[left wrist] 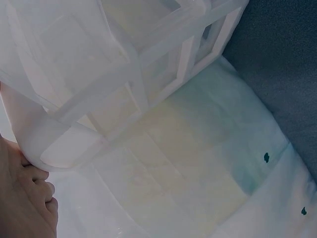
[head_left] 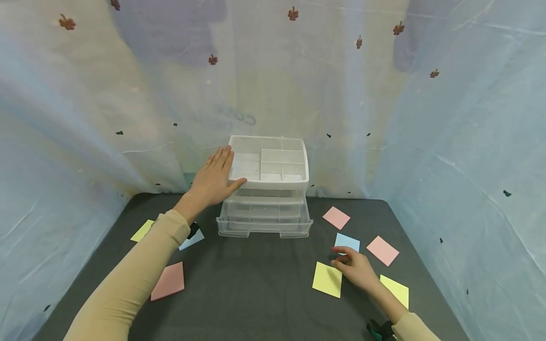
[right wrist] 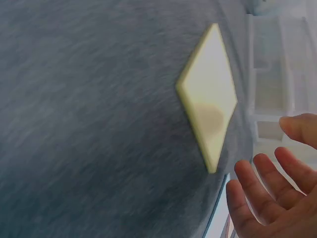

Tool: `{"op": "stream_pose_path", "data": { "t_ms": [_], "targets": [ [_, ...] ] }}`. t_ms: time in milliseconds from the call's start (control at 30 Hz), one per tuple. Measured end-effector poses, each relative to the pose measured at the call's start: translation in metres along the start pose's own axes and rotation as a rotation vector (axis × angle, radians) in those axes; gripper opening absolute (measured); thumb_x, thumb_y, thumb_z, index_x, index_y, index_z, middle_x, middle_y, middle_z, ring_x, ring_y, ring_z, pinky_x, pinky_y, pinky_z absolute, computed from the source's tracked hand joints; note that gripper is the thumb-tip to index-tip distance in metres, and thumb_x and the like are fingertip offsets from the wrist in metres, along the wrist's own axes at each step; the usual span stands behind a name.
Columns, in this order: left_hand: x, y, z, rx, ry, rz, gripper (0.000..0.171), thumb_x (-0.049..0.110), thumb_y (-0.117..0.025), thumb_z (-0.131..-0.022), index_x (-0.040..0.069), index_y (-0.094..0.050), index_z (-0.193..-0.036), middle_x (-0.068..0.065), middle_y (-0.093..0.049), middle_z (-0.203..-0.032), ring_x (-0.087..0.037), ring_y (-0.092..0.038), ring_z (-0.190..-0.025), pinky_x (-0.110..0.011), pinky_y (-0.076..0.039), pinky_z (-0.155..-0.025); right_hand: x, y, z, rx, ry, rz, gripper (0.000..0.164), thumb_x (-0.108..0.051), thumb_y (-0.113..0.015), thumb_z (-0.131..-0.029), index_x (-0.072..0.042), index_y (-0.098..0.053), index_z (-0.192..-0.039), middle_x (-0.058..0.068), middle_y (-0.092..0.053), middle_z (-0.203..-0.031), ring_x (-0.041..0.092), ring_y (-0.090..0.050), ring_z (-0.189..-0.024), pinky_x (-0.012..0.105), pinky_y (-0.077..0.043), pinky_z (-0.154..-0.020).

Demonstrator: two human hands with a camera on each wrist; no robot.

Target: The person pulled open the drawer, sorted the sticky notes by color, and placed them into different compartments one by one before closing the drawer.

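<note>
A white plastic drawer organizer (head_left: 279, 183) with a divided top tray stands at the back of the table. Its clear lower drawer (head_left: 264, 229) is pulled out toward the front. My left hand (head_left: 212, 181) rests with straight fingers against the left edge of the top tray, thumb along the front rim. In the left wrist view, the fingers lie beside the organizer's side wall (left wrist: 99, 94). Holding nothing, my right hand (head_left: 357, 270) hovers with loosely bent fingers between a blue sticky note pad (head_left: 347, 240) and a yellow sticky note pad (head_left: 327, 280).
On the right lie pink pads (head_left: 336, 218) (head_left: 382, 250) and another yellow pad (head_left: 395, 290). Left of the organizer are a yellow pad (head_left: 141, 231), a blue pad (head_left: 192, 240) and a pink pad (head_left: 168, 281), partly behind my left arm. A patterned curtain (head_left: 273, 94) surrounds the dark table (head_left: 247, 284).
</note>
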State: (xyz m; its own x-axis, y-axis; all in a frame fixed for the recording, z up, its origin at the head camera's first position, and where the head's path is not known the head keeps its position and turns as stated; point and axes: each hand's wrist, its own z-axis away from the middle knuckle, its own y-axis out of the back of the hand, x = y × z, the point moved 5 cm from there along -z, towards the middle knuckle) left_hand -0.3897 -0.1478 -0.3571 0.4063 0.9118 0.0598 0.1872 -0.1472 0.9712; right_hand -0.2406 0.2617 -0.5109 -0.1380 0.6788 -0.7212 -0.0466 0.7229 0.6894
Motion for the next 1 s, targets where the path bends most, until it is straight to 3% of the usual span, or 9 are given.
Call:
{"op": "stream_pose_path", "data": {
  "t_ms": [167,467,767,1000],
  "targets": [
    [0.0,-0.001,0.0,0.004,-0.006,-0.005,0.1,0.073,-0.033,-0.103,-0.001,-0.006,-0.166,-0.015,0.006,-0.174,-0.035,0.003,-0.161,-0.05,-0.004,-0.131,0.003,-0.002,0.006,-0.014,0.06,0.088,0.038,-0.01,-0.079,-0.092,-0.002,-0.07,-0.128,0.012,-0.07,-0.121,0.028,-0.071,-0.101,0.028,-0.059,-0.075],
    [0.001,0.001,0.0,0.008,-0.005,-0.018,0.1,0.071,-0.037,-0.104,-0.001,-0.007,-0.166,-0.016,0.005,-0.174,-0.035,0.001,-0.161,-0.049,-0.004,-0.131,0.004,-0.006,0.013,-0.038,0.106,0.189,0.037,-0.014,-0.084,-0.087,-0.005,-0.073,-0.121,0.005,-0.07,-0.114,0.024,-0.067,-0.101,0.036,-0.059,-0.079],
    [0.001,0.001,-0.001,0.007,-0.009,-0.013,0.099,0.07,-0.037,-0.104,-0.001,-0.007,-0.166,-0.015,0.006,-0.174,-0.034,0.004,-0.161,-0.05,-0.004,-0.131,0.003,-0.012,0.015,-0.065,0.092,0.241,0.043,-0.021,-0.087,-0.085,-0.008,-0.072,-0.123,0.003,-0.069,-0.116,0.023,-0.068,-0.105,0.048,-0.057,-0.092],
    [0.001,0.001,-0.001,0.004,0.0,-0.006,0.099,0.07,-0.037,-0.104,-0.001,-0.007,-0.166,-0.015,0.005,-0.174,-0.034,0.004,-0.161,-0.049,-0.003,-0.131,0.003,-0.014,0.015,-0.09,0.128,0.277,0.048,-0.026,-0.09,-0.082,-0.008,-0.073,-0.122,0.005,-0.069,-0.121,0.032,-0.066,-0.116,0.055,-0.053,-0.101]
  ]
}}
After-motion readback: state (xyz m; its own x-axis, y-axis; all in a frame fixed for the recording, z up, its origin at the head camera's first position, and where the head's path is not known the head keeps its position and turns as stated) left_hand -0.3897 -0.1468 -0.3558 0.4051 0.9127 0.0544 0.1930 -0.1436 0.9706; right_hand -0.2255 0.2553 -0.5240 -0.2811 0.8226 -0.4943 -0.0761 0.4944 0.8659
